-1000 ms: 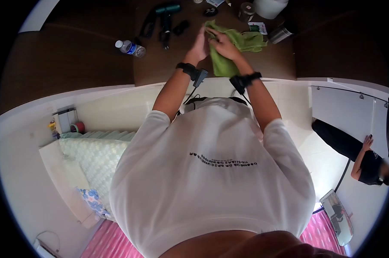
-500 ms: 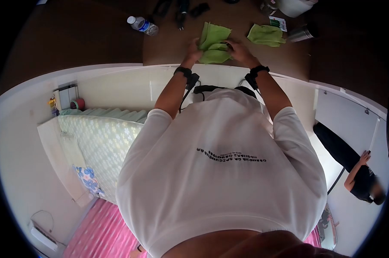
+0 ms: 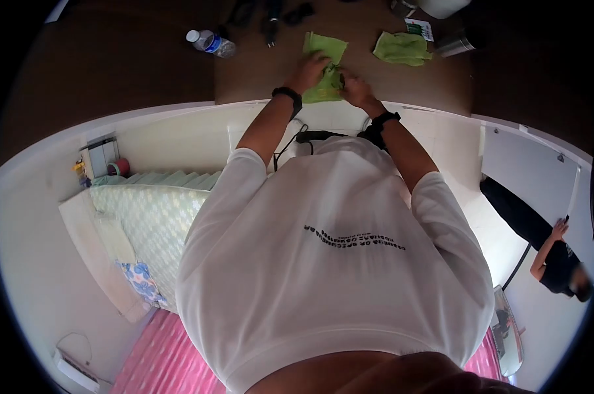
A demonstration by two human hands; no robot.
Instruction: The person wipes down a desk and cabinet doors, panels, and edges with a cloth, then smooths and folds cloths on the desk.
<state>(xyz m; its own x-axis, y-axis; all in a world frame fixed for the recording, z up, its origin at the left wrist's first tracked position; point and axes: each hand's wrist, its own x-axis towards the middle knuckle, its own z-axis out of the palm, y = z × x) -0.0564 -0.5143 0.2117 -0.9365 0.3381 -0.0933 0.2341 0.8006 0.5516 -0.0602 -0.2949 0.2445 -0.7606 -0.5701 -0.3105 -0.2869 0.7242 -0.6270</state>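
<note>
A green cloth lies on the brown table in front of me, partly folded and bunched at its middle. My left hand is on its left side, the fingers curled and pressed together on the fabric near the middle. At the cloth's right edge, my right hand pinches the fabric with bent fingers. Parts of the cloth are hidden under the fingers. A second green cloth lies crumpled to the right, apart from both hands.
On the table stand or lie a water bottle at left, a metal tumbler and a small printed packet at right. Dark cabled items lie at the back. Another person is at far right.
My left hand has moved from the cloth's left edge up and over its middle. My right hand has shifted slightly down. The near cloth's folds have changed.
</note>
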